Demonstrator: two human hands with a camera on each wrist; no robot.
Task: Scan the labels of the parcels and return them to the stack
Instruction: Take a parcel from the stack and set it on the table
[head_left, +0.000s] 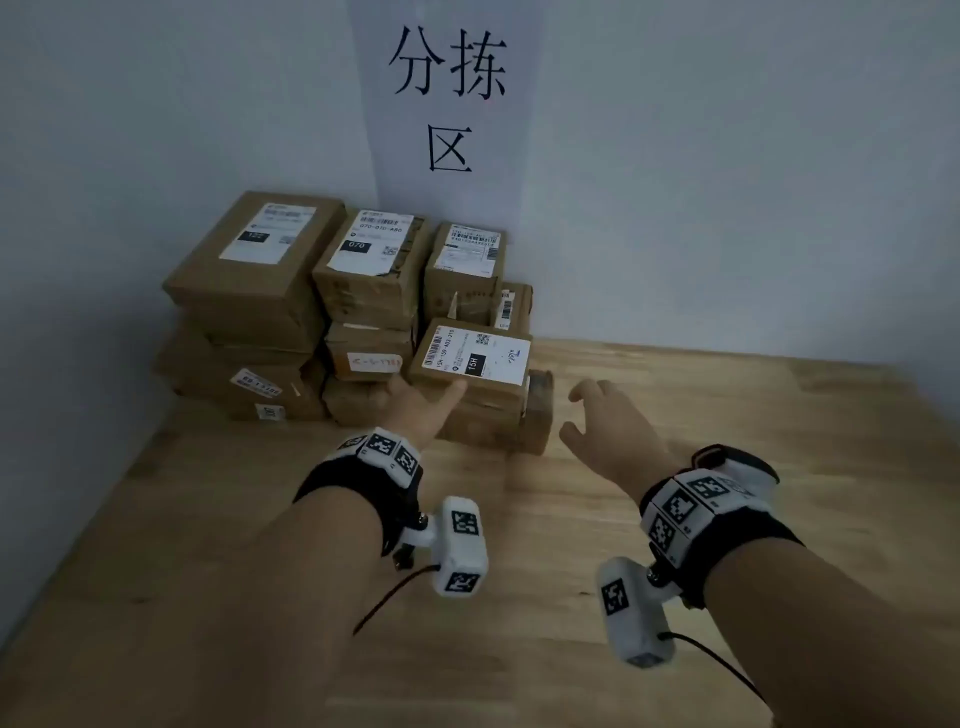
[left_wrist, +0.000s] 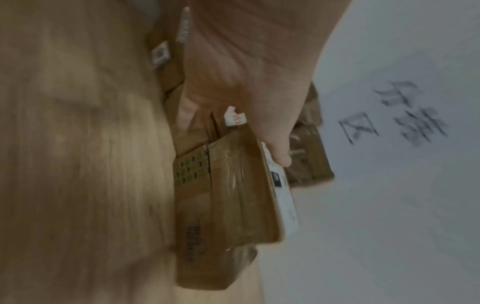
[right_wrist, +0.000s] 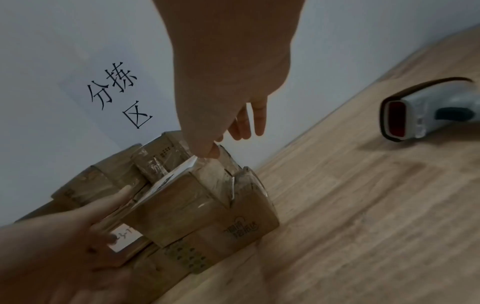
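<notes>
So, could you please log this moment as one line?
left hand: touching 15H parcel | right hand: open, free | scanner: on table

— Classification of premises?

— Parcel sorting station. A paper sign (head_left: 451, 98) on the wall reads 分拣区, "sorting area".

— Supporting evidence?

— Directly below the sign, a stack of brown cardboard parcels (head_left: 332, 312) stands against the wall, each bearing a printed shipping label with barcodes. They rest on a wooden tabletop (head_left: 675, 519). To the right of the sign, on the same tabletop, lies a handheld barcode scanner (right_wrist: 426, 111).

— Surroundings?

— Plain pale walls meeting in a corner left of the sign.
</notes>
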